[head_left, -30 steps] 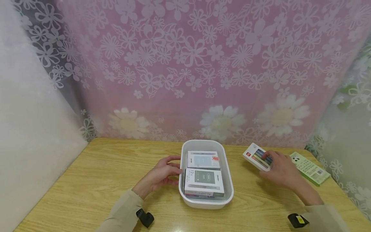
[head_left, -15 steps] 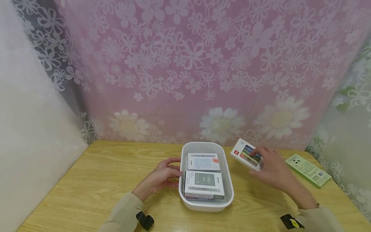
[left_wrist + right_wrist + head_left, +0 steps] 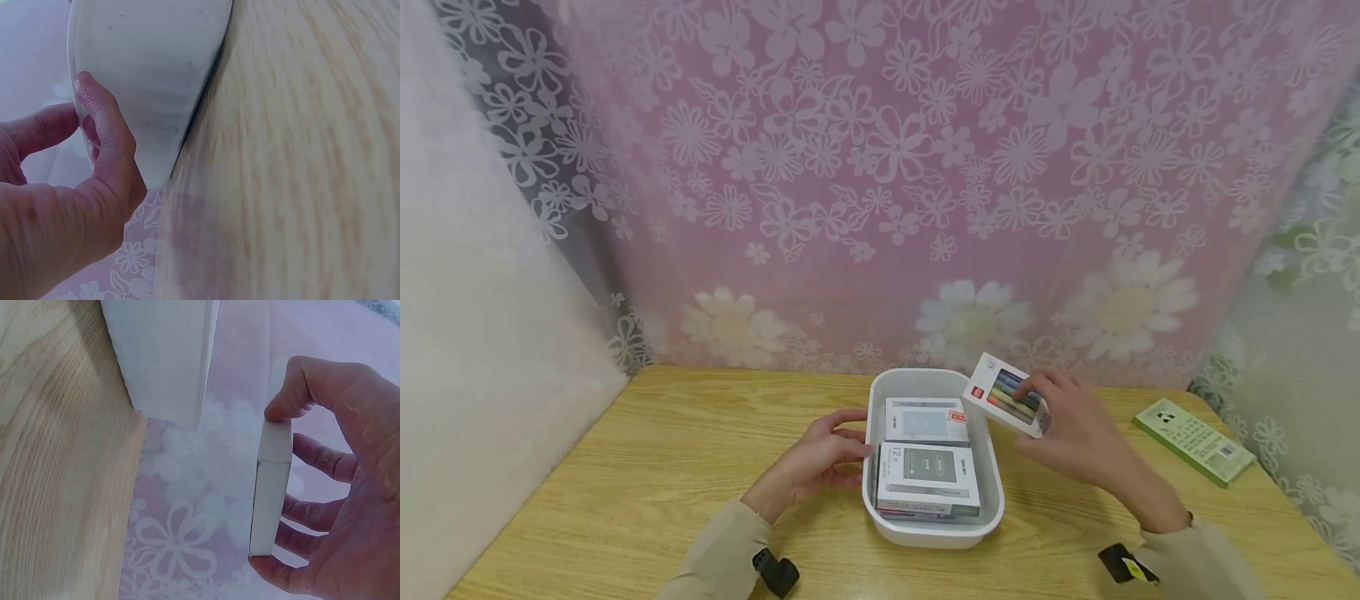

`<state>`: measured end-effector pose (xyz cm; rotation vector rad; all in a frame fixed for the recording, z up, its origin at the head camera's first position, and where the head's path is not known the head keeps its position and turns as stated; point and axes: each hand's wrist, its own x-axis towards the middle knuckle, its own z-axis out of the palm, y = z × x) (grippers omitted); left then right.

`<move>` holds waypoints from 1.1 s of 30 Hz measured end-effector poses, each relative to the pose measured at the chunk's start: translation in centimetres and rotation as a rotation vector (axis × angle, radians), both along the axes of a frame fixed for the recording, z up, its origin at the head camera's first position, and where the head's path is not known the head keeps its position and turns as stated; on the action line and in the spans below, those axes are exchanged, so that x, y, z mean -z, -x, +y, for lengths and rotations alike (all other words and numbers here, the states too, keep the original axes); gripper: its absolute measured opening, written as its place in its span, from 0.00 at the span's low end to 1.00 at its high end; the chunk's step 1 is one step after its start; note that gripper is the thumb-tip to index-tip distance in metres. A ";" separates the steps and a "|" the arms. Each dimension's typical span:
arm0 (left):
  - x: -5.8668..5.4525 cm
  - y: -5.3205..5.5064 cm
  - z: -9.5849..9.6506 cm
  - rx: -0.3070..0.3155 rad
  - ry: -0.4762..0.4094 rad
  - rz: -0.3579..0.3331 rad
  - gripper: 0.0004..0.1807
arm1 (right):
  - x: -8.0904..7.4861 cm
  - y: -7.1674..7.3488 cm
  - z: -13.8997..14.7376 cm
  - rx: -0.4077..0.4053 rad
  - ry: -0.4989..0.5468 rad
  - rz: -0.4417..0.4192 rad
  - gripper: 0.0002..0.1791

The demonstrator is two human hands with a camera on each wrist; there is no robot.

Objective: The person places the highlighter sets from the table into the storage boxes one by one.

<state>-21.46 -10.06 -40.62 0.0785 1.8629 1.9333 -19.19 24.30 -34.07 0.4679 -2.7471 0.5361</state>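
My right hand [image 3: 1067,429] grips a small white box of crayons [image 3: 1007,394] by its edges, with colored sticks showing through its window. The box is held tilted, its left end overlapping the right rim of a white plastic bin [image 3: 990,433] in the head view. Seen from the right wrist, the thumb and fingers clasp opposite edges of the box [image 3: 270,494]. My left hand [image 3: 820,454] holds the bin's left side, thumb at the rim and fingers [image 3: 112,125] against the outer wall. Inside the bin lie a white box [image 3: 925,420] and, nearer, a white-and-grey box [image 3: 928,479] stacked over another.
A green box with a panda picture [image 3: 1195,440] lies on the wooden table [image 3: 700,450] at the right. A pink floral curtain [image 3: 865,208] hangs behind the table's back edge. Pale sheets hang at both sides.
My right hand has carried the box of crayons leftward from near the green box to the bin's right rim. The left hand stays at the bin's side.
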 end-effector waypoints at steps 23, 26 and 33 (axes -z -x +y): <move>0.2 -0.1 0.0 0.004 -0.024 -0.014 0.35 | -0.1 0.8 -2.5 -0.057 -0.030 -0.008 0.19; 0.2 0.0 0.0 0.002 -0.026 -0.015 0.35 | 0.0 1.1 -2.7 -0.063 -0.033 -0.010 0.19; 0.1 0.1 -0.1 -0.001 -0.014 -0.013 0.35 | 0.2 1.9 -3.3 -0.077 -0.053 -0.042 0.20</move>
